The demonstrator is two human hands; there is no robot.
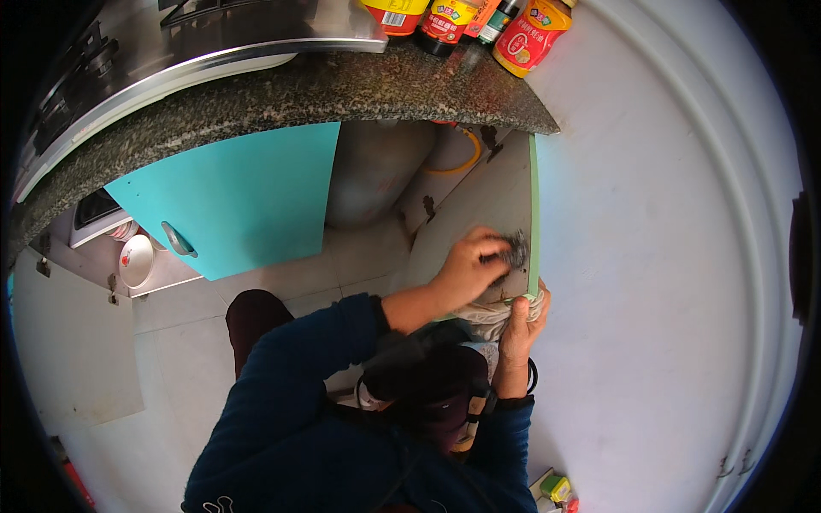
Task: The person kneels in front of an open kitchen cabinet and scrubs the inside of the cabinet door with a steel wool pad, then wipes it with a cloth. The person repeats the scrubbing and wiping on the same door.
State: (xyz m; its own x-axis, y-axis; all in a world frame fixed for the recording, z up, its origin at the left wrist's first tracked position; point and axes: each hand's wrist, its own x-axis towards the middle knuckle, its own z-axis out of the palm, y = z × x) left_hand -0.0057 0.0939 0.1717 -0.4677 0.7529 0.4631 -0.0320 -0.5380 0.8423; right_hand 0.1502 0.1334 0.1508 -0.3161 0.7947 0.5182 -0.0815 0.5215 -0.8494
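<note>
My left hand (471, 263) holds a dark steel-wool scrubber (513, 249) against the inner face of an open cabinet door (478, 211). Both the scrubber and the fingers are blurred. At the door's outer corner, my right hand (527, 320) grips the edge, thumb on the near side. Dark smudges mark the panel near the scrubber, and a light green strip (533, 211) runs along its edge. A crumpled whitish cloth or bag (490, 315) hangs beside my right hand; whether the fingers hold it too is unclear.
A grey gas cylinder (381, 170) and a yellow hose (476, 151) sit inside the cabinet. Left of them is a turquoise door (250, 199). Sauce bottles (529, 38) stand on the granite counter (410, 86) by a gas stove (256, 25). A white wall (641, 256) rises at right.
</note>
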